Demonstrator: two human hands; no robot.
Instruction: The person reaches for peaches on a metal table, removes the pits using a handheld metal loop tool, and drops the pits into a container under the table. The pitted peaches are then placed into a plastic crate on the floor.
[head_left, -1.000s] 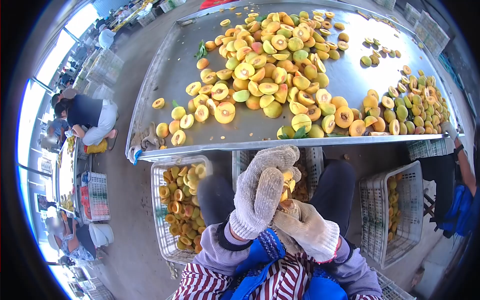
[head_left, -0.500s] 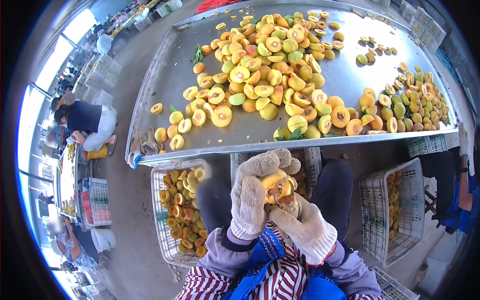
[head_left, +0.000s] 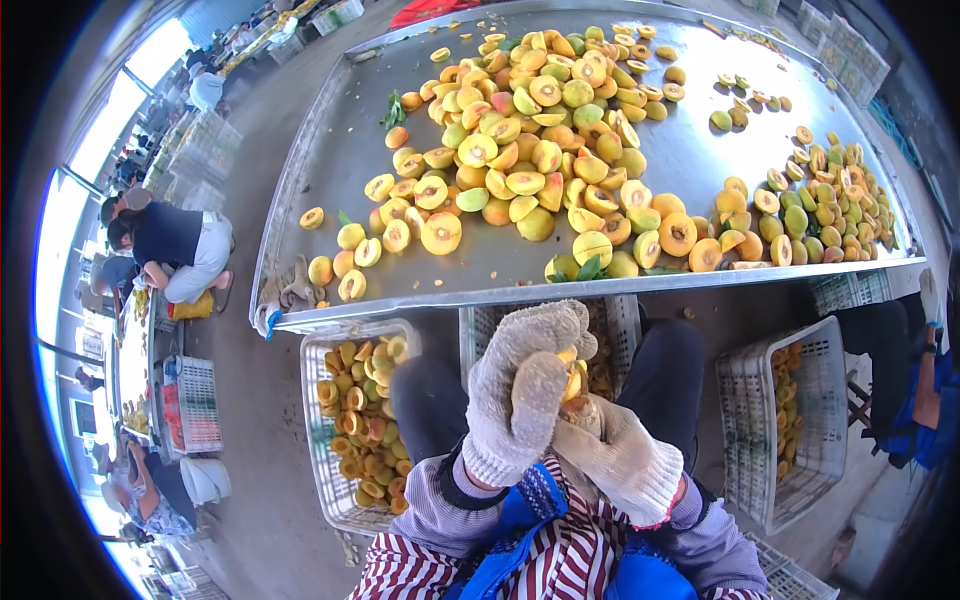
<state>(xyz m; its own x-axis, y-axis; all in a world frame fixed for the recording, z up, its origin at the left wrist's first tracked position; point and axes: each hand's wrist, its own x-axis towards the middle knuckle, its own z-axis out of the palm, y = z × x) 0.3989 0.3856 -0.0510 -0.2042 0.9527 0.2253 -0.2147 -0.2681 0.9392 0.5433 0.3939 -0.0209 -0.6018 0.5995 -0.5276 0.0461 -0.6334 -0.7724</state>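
Both my hands wear off-white knit work gloves and meet over my lap, just in front of the table edge. My left hand [head_left: 520, 390] is closed around a peach half [head_left: 574, 382], of which only a yellow sliver shows between the gloves. My right hand [head_left: 625, 460] is closed beside it on a pitting tool [head_left: 580, 408]. A brown part of the tool shows at the fingertips; its metal loop is hidden now. Ahead lies a heap of halved peaches [head_left: 525, 183], many with pits, on the metal table [head_left: 360, 110].
A crate [head_left: 312, 440] of peach halves stands left of my legs, another crate [head_left: 470, 330] between my knees, and a third crate [head_left: 745, 430] to the right. A glove [head_left: 298, 285] lies on the table's near left corner. Other people sit left and right.
My left hand has turned and closed further over the peach half, its thumb now across the front. The metal loop, visible before at the fruit, is now covered.
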